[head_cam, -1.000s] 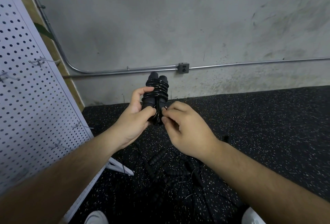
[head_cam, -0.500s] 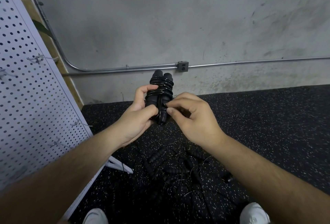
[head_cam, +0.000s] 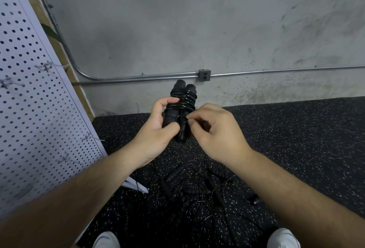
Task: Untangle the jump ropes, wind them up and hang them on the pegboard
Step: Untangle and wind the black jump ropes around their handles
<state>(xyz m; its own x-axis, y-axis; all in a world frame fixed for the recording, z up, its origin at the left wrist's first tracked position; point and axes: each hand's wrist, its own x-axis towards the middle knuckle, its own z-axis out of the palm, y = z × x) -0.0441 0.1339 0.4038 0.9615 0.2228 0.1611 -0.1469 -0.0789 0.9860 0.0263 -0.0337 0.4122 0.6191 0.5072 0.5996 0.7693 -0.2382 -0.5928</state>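
Jump rope (head_cam: 183, 99) of black cord, coiled round its two black handles, is gripped upright above the speckled black floor (head_cam: 296, 139) by the left hand (head_cam: 156, 131) while its loose cord is pinched by the right hand (head_cam: 215, 131): winding is judged nearly complete, and securing of the end is required next.

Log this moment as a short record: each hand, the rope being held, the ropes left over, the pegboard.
left hand: grips the wound rope round its two handles, held upright
right hand: pinches a thin bit of cord at the bundle's lower half
wound rope: cord coiled round both handles, not yet hung
tangled ropes: in a heap on the speckled floor, below the hands
pegboard: at the left, white; no rope on the hooks in view
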